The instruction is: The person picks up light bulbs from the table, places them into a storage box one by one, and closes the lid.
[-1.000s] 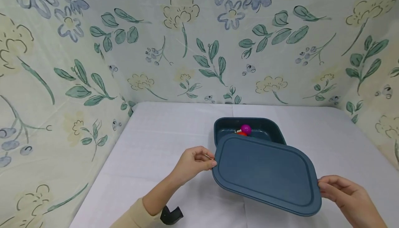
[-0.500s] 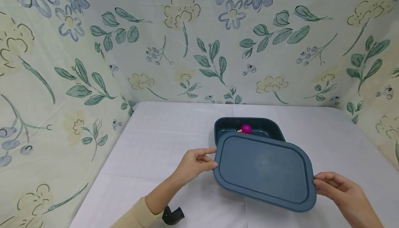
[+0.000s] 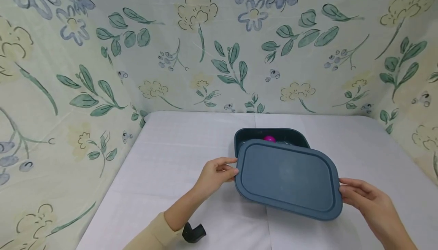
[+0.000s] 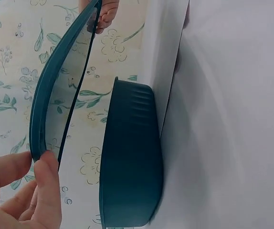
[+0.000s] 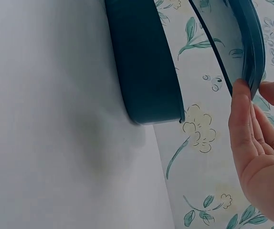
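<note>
A blue lid [image 3: 289,178] with rounded corners is held up between both hands, tilted with its right end nearer the front. My left hand [image 3: 215,176] pinches its left edge between thumb and fingers. At the opposite end, my right hand [image 3: 369,202] pinches the right edge. Behind and below the lid stands a dark blue box [image 3: 297,138] on the table, its top uncovered at the back. Inside it the top of a magenta ball [image 3: 270,138] shows; the lid hides the rest. Both wrist views show the lid apart from the box [image 4: 130,157], with a gap between them.
A black angled object [image 3: 194,233] lies on the white-covered table [image 3: 178,140], close to the left forearm. Floral cloth [image 3: 202,52] hangs behind the table and at both sides.
Both hands have carried the lid back and slightly up in view, the right end moving left too. It now covers more of the box, and the red item inside is hidden.
</note>
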